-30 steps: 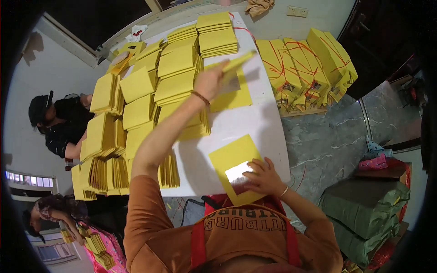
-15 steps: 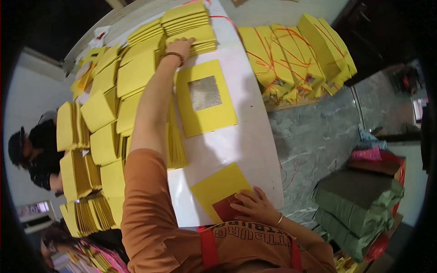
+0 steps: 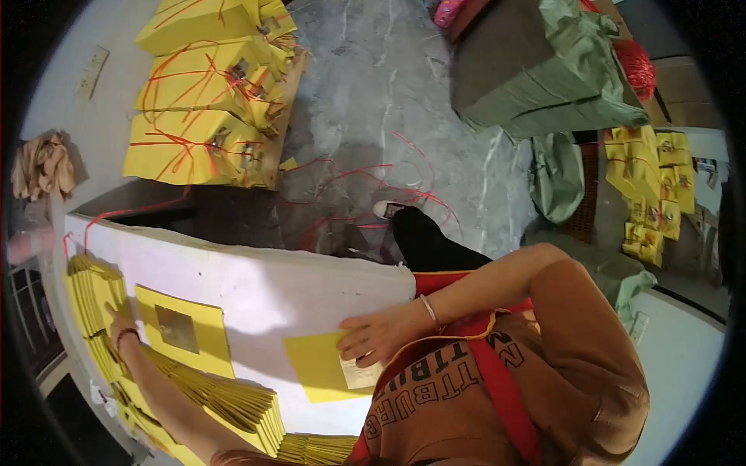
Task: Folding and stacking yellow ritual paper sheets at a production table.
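My left hand (image 3: 122,326), with a dark bracelet at the wrist, reaches to a stack of yellow folded paper pieces (image 3: 97,289). Its fingers touch the stack's edge; one finger looks stretched out and the others are partly hidden. Beside it, on the white table, lies a yellow sheet (image 3: 208,317) with a greyish shiny rectangle in its middle. My right hand (image 3: 377,335) rests fairly flat, fingers spread, on another yellow sheet (image 3: 309,369) near my body. Below this hand a pale shiny rectangle on that sheet shows in part.
More yellow stacks (image 3: 214,396) line the table's near side. Beyond the white table (image 3: 256,272), bundles of yellow packets tied with red string (image 3: 194,147) stand by the wall. Loose red string (image 3: 423,190) lies on the grey floor. A large green-wrapped block (image 3: 528,78) stands farther right.
The view has swung to the right, so the floor and tied bundles now fill the upper part. My left hand is still at the yellow stacks, my right on the near sheet.
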`<action>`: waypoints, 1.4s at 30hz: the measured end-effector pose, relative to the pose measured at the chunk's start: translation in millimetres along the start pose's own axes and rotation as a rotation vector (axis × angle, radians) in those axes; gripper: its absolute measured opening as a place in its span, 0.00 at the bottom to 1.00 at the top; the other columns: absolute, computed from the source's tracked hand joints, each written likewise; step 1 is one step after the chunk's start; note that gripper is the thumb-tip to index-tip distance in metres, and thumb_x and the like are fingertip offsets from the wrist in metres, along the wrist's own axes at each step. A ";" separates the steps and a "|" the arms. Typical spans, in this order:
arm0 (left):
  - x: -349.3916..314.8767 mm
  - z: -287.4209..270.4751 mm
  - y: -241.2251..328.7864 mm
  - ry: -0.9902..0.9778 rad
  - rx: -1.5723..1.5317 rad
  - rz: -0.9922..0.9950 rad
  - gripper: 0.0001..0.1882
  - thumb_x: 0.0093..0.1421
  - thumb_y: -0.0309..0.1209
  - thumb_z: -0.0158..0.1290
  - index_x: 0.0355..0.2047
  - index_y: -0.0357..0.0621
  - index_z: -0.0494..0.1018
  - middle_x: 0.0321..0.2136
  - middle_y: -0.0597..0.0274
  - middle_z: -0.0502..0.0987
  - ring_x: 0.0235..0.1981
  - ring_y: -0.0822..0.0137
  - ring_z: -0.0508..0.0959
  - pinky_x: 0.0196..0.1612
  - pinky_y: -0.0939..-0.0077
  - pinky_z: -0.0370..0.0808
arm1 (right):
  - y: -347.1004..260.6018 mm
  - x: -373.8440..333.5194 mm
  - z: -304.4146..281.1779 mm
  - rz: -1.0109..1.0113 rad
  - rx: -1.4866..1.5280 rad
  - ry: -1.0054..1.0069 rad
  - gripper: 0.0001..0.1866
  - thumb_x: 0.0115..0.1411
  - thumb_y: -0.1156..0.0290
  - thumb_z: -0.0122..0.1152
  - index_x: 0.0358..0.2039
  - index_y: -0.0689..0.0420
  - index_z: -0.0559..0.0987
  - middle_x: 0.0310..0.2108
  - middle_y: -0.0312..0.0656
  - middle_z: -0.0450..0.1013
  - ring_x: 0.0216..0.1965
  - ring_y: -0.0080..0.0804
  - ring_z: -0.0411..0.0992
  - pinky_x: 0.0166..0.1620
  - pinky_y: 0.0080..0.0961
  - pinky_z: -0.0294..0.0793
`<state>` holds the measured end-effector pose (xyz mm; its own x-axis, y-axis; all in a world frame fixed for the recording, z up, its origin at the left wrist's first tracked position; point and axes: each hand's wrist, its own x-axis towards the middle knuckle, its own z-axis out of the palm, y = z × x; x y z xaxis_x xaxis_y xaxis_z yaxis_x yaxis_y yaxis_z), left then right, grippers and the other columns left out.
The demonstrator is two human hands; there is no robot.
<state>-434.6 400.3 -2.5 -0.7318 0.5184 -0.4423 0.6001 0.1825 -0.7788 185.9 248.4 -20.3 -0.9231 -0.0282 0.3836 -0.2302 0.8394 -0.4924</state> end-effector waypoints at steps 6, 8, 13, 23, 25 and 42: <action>-79.7 -40.6 47.5 0.278 -0.377 -0.191 0.35 0.58 0.32 0.39 0.59 0.70 0.32 0.43 0.45 0.68 0.44 0.52 0.71 0.45 0.59 0.68 | -1.4 -18.1 13.2 0.050 -0.108 0.035 0.13 0.48 0.62 0.51 0.33 0.52 0.71 0.50 0.41 0.60 0.55 0.37 0.54 0.58 0.43 0.46; -64.0 -13.8 4.5 0.218 -0.308 -0.146 0.31 0.60 0.33 0.36 0.60 0.68 0.36 0.42 0.45 0.70 0.42 0.51 0.72 0.43 0.59 0.69 | -2.5 -8.6 13.9 0.015 -0.076 0.037 0.13 0.48 0.63 0.50 0.35 0.52 0.70 0.49 0.41 0.61 0.55 0.37 0.54 0.58 0.43 0.46; -15.7 17.5 -44.6 0.324 -0.287 -0.132 0.22 0.59 0.45 0.37 0.55 0.65 0.55 0.36 0.49 0.73 0.35 0.51 0.75 0.35 0.57 0.72 | -6.9 0.8 -2.9 0.001 0.134 -0.024 0.17 0.50 0.60 0.50 0.39 0.51 0.69 0.49 0.41 0.62 0.55 0.34 0.54 0.57 0.42 0.46; -122.8 -43.5 6.3 0.416 -0.448 -0.191 0.19 0.59 0.32 0.32 0.51 0.61 0.59 0.40 0.55 0.72 0.41 0.55 0.73 0.38 0.60 0.72 | -10.9 13.8 -15.5 0.145 0.106 -0.201 0.20 0.54 0.53 0.46 0.43 0.49 0.68 0.51 0.38 0.60 0.55 0.32 0.54 0.55 0.42 0.50; -111.8 -52.9 11.3 0.479 -0.483 -0.167 0.17 0.58 0.32 0.35 0.48 0.58 0.62 0.39 0.56 0.73 0.38 0.56 0.75 0.37 0.60 0.72 | -7.8 2.9 -10.9 0.128 0.056 -0.169 0.19 0.53 0.54 0.47 0.43 0.48 0.68 0.52 0.38 0.59 0.55 0.33 0.55 0.55 0.43 0.50; -74.3 -17.3 -10.8 0.268 -0.852 -0.118 0.28 0.54 0.31 0.46 0.55 0.46 0.51 0.48 0.46 0.65 0.45 0.52 0.70 0.44 0.64 0.71 | -28.3 0.9 -0.6 0.014 0.038 -0.087 0.18 0.51 0.58 0.49 0.43 0.46 0.67 0.52 0.41 0.57 0.57 0.41 0.51 0.56 0.49 0.45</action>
<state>-381.1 374.2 46.5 -0.7677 0.6154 -0.1788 0.6402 0.7489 -0.1714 191.7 225.0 -5.5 -0.9490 -0.0650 0.3084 -0.2274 0.8188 -0.5272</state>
